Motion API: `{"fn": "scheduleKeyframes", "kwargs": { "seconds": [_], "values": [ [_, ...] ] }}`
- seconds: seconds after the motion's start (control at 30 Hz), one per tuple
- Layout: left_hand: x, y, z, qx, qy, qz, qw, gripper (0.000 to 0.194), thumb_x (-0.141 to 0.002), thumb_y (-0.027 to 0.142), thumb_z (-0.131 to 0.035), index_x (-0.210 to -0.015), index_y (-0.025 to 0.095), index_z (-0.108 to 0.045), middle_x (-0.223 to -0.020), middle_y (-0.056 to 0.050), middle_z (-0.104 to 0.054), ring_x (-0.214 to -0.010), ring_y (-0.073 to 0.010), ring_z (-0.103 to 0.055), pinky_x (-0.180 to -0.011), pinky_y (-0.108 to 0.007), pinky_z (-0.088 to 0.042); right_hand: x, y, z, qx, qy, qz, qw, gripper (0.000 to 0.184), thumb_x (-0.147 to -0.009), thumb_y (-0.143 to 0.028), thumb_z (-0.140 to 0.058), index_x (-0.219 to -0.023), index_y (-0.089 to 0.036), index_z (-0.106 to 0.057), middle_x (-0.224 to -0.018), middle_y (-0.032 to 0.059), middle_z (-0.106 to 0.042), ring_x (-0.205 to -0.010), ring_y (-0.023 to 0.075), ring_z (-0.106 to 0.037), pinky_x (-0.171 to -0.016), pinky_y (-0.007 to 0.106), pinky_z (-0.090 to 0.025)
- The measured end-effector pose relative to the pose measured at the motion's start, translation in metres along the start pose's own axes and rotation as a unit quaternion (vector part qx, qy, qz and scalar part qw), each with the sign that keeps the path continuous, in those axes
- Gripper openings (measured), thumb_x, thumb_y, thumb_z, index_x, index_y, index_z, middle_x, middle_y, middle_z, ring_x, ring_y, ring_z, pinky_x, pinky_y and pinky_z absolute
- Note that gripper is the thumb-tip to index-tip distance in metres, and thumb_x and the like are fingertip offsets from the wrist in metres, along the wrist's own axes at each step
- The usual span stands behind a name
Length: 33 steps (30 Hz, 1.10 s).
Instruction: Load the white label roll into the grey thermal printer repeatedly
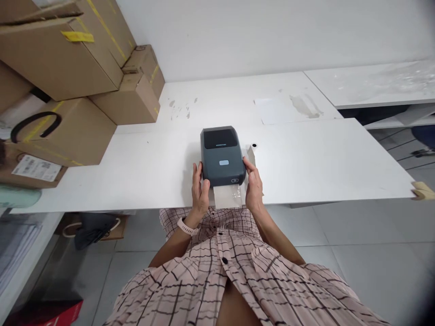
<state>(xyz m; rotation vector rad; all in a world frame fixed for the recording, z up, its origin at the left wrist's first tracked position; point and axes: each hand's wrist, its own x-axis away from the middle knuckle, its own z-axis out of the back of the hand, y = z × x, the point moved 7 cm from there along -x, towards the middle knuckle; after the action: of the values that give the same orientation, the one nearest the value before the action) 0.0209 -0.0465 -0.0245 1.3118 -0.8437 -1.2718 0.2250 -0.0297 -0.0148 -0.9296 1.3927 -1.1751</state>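
Note:
A dark grey label printer [222,171] sits on the white table close to its front edge. A pale label strip [224,197] sticks out of its front, with a shiny clear patch at the right. My left hand [200,190] grips the printer's left front side, fingers along the casing and thumb by the front corner. On the opposite side my right hand [253,185] holds the right flank, with its fingertips on the casing. Beside the printer's right side lies a small white roll [254,146] with a dark core, and a strip of paper near it is partly hidden behind my right hand.
Cardboard boxes [78,122] with yellow tape are stacked at the left, a black curved band [36,118] on one. A thin white sheet [270,111] lies toward the back right of the table [316,158]. A tan piece [423,190] sits at the right corner. A wall stands behind.

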Motion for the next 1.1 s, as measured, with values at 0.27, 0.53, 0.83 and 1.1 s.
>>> {"fn": "scheduleKeyframes", "kwargs": {
  "seconds": [0.27,0.53,0.83,1.1],
  "values": [
    [-0.054,0.051,0.007,0.05,0.006,-0.092,0.994,0.069,-0.101,0.071,-0.033,-0.162,0.041,-0.029,-0.173,0.0,-0.033,-0.162,-0.0274,-0.025,-0.133,-0.046,-0.027,-0.061,-0.043,-0.004,0.062,-0.049,0.095,0.992,0.078,-0.101,-0.075,-0.011,-0.167,-0.034,-0.016,-0.17,0.005,-0.037,-0.16,0.0273,-0.031,-0.131,0.055,-0.029],
    [-0.153,0.056,0.0,0.045,-0.074,-0.086,0.993,0.082,-0.095,0.055,-0.064,-0.163,0.036,-0.023,-0.176,-0.003,-0.023,-0.165,-0.0295,-0.009,-0.133,-0.051,-0.014,-0.181,-0.075,-0.026,0.194,-0.084,0.198,0.957,0.08,-0.1,-0.079,-0.016,-0.167,-0.037,-0.016,-0.172,-0.0003,-0.031,-0.163,0.031,-0.02,-0.131,0.055,-0.026],
    [-0.131,-0.024,-0.01,-0.082,-0.086,0.107,0.987,0.099,-0.076,0.021,-0.074,-0.164,0.022,-0.029,-0.17,-0.015,-0.037,-0.159,-0.0396,-0.031,-0.129,-0.057,-0.028,-0.237,-0.073,-0.049,0.223,-0.096,0.266,0.933,0.092,-0.098,-0.082,-0.027,-0.169,-0.031,0.003,-0.177,0.0047,-0.016,-0.162,0.0379,-0.019,-0.125,0.064,-0.026],
    [-0.126,-0.027,-0.014,-0.068,-0.029,0.108,0.991,0.087,-0.072,0.009,-0.068,-0.155,0.023,-0.047,-0.158,-0.011,-0.055,-0.154,-0.0393,-0.039,-0.131,-0.056,-0.026,-0.149,-0.059,-0.085,0.26,-0.378,0.204,0.865,0.067,-0.088,-0.051,-0.069,-0.149,-0.026,-0.056,-0.141,0.0092,-0.069,-0.131,0.0344,-0.065,-0.112,0.056,-0.052]
  ]
}}
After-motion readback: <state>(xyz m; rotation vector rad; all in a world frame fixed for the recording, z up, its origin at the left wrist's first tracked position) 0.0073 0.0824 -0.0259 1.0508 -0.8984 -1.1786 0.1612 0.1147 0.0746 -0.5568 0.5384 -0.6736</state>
